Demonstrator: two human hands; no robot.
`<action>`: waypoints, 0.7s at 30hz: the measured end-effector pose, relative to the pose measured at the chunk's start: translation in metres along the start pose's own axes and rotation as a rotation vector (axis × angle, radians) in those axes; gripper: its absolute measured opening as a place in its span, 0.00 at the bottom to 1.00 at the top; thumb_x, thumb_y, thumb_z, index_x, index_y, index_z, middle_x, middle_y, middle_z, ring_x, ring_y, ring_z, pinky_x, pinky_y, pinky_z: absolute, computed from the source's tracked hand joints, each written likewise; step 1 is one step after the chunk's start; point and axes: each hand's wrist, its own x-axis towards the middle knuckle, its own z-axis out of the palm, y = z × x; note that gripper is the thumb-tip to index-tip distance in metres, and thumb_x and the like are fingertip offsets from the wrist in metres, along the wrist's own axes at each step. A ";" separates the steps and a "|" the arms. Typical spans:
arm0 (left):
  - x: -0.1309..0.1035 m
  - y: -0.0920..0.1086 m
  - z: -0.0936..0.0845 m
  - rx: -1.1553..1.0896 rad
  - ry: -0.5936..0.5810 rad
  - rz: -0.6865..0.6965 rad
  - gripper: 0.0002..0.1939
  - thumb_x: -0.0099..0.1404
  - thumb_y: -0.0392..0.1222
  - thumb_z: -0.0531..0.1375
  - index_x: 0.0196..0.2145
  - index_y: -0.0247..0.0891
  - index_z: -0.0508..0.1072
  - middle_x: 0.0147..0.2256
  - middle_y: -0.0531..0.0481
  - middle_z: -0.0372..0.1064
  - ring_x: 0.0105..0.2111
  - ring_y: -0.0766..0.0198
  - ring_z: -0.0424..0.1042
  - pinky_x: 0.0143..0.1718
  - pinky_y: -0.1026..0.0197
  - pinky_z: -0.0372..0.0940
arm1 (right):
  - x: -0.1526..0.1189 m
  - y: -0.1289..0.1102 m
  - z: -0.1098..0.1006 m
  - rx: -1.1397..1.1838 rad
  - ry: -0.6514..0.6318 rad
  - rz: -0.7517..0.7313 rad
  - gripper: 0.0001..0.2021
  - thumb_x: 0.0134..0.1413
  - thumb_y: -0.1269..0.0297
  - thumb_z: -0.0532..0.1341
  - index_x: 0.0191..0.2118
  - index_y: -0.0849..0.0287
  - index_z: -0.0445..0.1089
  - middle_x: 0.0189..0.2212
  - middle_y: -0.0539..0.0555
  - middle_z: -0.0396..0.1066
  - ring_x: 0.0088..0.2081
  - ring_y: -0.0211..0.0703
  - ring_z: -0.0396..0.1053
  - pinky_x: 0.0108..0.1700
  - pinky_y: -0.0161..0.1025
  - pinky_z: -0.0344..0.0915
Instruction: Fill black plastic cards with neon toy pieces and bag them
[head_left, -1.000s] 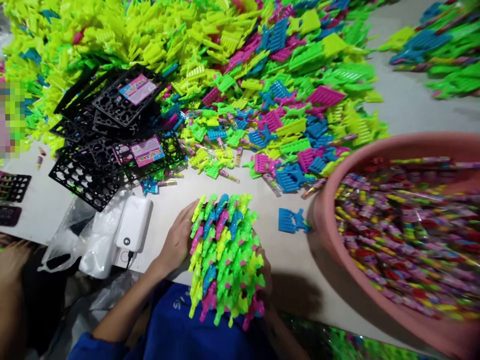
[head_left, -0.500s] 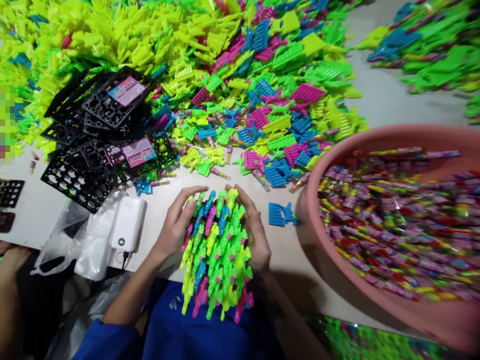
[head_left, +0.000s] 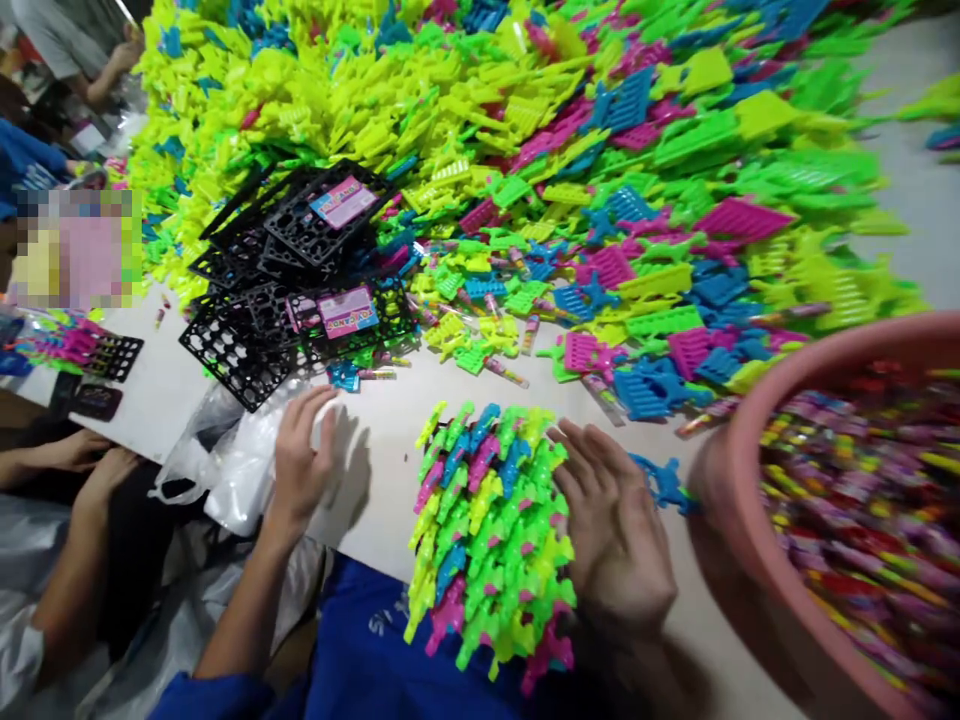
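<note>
A block of plastic toy combs (head_left: pixel 491 530), their figure-shaped ends facing me in green, yellow, blue and pink, stands at the table's front edge. My right hand (head_left: pixel 619 530) lies along the block's right side, fingers extended and slightly apart. Off to the left of the block, my left hand (head_left: pixel 304 455) is raised apart from it, with fingers stretched and thumb out. It is over the place where a white power bank showed earlier; that is hidden now. Just past my right hand lies a blue toy comb (head_left: pixel 664 485), partly covered by the fingers.
A large pile of bright toy combs (head_left: pixel 450 110) fills the back. Black perforated trays (head_left: pixel 247 345) with labels are stacked at left, near a clear plastic bag (head_left: pixel 240 490). A pink tub (head_left: pixel 739 450) of candy tubes stands at right. Another person's hands (head_left: pixel 105 470) rest at far left.
My left hand has left the block of combs and moved left. My right hand stays beside it, fingers straighter. The view has turned left, bringing in more people.
</note>
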 end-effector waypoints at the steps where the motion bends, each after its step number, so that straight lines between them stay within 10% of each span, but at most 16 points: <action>1: -0.003 -0.010 -0.015 0.142 0.052 0.005 0.15 0.82 0.49 0.55 0.53 0.42 0.79 0.53 0.42 0.78 0.56 0.52 0.76 0.63 0.48 0.68 | 0.000 -0.002 -0.002 0.000 0.022 -0.010 0.20 0.69 0.45 0.64 0.57 0.49 0.79 0.61 0.59 0.77 0.65 0.58 0.73 0.70 0.63 0.62; 6: -0.034 -0.049 -0.067 0.593 -0.022 -0.095 0.16 0.80 0.52 0.56 0.48 0.39 0.78 0.44 0.42 0.75 0.46 0.46 0.75 0.52 0.45 0.71 | -0.002 -0.014 -0.001 -0.019 0.037 -0.096 0.16 0.66 0.50 0.66 0.51 0.53 0.81 0.52 0.59 0.79 0.54 0.56 0.77 0.53 0.52 0.72; 14: -0.091 -0.083 -0.069 0.687 -0.074 -0.006 0.19 0.80 0.48 0.57 0.62 0.39 0.75 0.57 0.34 0.73 0.56 0.46 0.74 0.60 0.45 0.69 | -0.007 -0.026 0.013 -0.088 0.031 -0.101 0.13 0.65 0.48 0.67 0.48 0.47 0.82 0.50 0.56 0.77 0.50 0.56 0.75 0.49 0.52 0.70; 21: -0.130 -0.101 -0.101 0.693 -0.114 0.097 0.19 0.75 0.50 0.64 0.60 0.44 0.80 0.50 0.38 0.80 0.49 0.48 0.79 0.53 0.49 0.71 | -0.015 -0.015 0.006 -0.100 0.076 -0.080 0.14 0.65 0.49 0.67 0.48 0.50 0.81 0.50 0.56 0.77 0.49 0.54 0.75 0.50 0.50 0.71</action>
